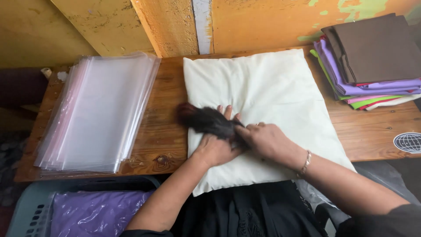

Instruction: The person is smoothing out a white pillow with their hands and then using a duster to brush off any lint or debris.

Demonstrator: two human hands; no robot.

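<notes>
A cream-white pillow (272, 92) lies on a wooden table (162, 131). My left hand (215, 147) presses flat on the pillow's near left part, fingers spread. My right hand (263, 139) sits beside it, gripping a dark, blurred brush-like tuft (206, 120) that sweeps across the pillow's left edge. A thin bracelet (306, 161) is on my right wrist.
A stack of clear plastic bags (98, 112) lies at the table's left. Folded fabrics in brown, purple, green and pink (372, 61) are piled at the back right. A grey basket (30, 210) holds purple bagged items (94, 213) below left. A yellow wall stands behind.
</notes>
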